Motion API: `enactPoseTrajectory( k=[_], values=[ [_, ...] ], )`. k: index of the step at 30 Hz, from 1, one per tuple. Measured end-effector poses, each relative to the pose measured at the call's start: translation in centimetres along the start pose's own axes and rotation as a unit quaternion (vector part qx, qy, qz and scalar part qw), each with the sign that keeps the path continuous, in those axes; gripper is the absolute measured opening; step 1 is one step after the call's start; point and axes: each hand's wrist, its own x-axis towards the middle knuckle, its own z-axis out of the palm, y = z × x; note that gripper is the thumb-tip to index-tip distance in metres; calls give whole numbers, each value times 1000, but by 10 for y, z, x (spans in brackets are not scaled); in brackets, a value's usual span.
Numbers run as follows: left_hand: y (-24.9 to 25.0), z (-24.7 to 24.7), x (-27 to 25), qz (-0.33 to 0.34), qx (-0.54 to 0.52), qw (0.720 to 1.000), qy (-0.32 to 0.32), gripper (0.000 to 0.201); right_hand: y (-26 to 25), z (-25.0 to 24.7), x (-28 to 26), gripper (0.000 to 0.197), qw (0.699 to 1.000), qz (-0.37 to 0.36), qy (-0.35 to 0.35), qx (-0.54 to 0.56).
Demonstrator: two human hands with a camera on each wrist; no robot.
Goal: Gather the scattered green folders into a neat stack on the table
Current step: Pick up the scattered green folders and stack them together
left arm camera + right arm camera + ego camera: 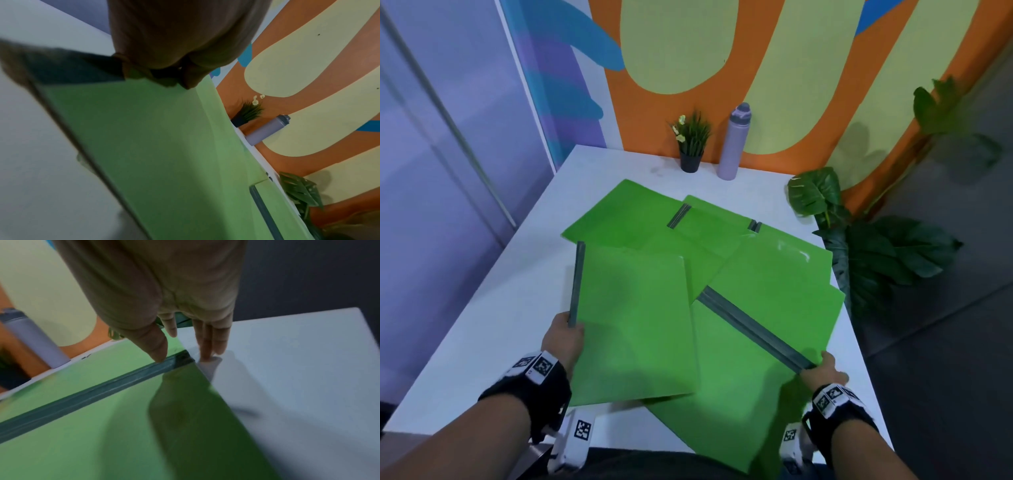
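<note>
Green folders (709, 274) are lying scattered and overlapping across the white table (493, 308), not yet squared into a stack.

Left hand (561, 337) is gripping the near-left folder (637, 322) at the near end of its grey spine strip (577, 281); in the left wrist view the fingers (189, 76) are curling round the folder's edge, so the folder is extending away from the grip toward the far side of the table. This folder is sitting on top of the others near it, spine on its left edge.

Right hand (825, 371) is at the near end of the diagonal grey spine (753, 329) of the near-right folder (722, 394). In the right wrist view the thumb (158, 345) is pressing down on the spine end and the other fingers (207, 340) are straight, tips touching the table just beside the folder's corner. So it is an open hand, pressing and not clasping. The folder is running from under the thumb diagonally up-left, partly under the left hand's folder, and its near corner is hanging over the table's front edge.

More folders are lying farther back, overlapping. A small potted plant (691, 144) and a lilac bottle (734, 140) are standing at the far edge by the wall, apart from the folders.
</note>
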Motion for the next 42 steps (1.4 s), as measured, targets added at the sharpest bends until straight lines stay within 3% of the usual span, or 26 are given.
enactPoseTrajectory(
  k=[5, 8, 13, 16, 19, 22, 25, 26, 28, 29, 30, 32, 33, 34, 36, 37, 40, 42],
  values=[
    [15, -6, 6, 15, -11, 1000, 25, 41, -13, 4, 2, 74, 998, -57, -20, 15],
    [21, -10, 11, 22, -18, 999, 36, 41, -27, 0, -2, 75, 999, -36, -16, 4],
    [23, -14, 8, 20, -24, 998, 45, 42, -22, -3, -6, 54, 998, -2, -58, -40],
    [16, -15, 8, 13, -25, 999, 45, 43, -23, 11, 2, 71, 997, 9, -69, 35],
    [12, -17, 10, 12, -18, 999, 46, 45, -38, 13, 1, 72, 992, -29, -54, 109],
    [11, -22, 12, 9, -17, 999, 51, 45, -49, 10, -2, 72, 997, -38, -40, 55],
    [11, -25, 12, 4, -20, 998, 52, 45, -48, 15, -5, 51, 994, -45, -14, 104],
    [9, -26, 12, 0, -22, 998, 53, 45, -44, 22, 0, 41, 997, -59, -54, 20],
    [5, -25, 10, -6, -15, 999, 51, 45, -36, 34, -6, 33, 961, -151, -80, -217],
    [2, -24, 10, -7, -10, 999, 50, 44, -37, 40, -7, 30, 953, -154, -83, -248],
    [-1, -23, 9, -10, -8, 999, 49, 44, -36, 47, -1, 29, 956, -147, -99, -234],
    [-5, -21, 9, -16, -5, 999, 46, 44, -36, 51, 9, 33, 992, -67, -101, 13],
    [-7, -20, 9, -18, -1, 999, 44, 44, -37, 51, 11, 41, 991, -42, -72, 106],
    [-9, -19, 9, -21, 0, 999, 41, 44, -38, 50, 13, 54, 989, -33, -70, 128],
    [-9, -17, 8, -25, -4, 999, 37, 43, -44, 44, 7, 77, 986, -38, -86, 138],
    [-8, -18, 7, -24, -8, 999, 35, 44, -50, 37, -3, 78, 985, -48, -101, 133],
    [0, -25, 7, -17, -19, 999, 43, 45, -69, 23, -19, 47, 980, -164, -87, 68],
    [11, -33, 7, -5, -26, 998, 64, 48, -85, 9, -33, 29, 970, -241, -33, 16]
  ],
)
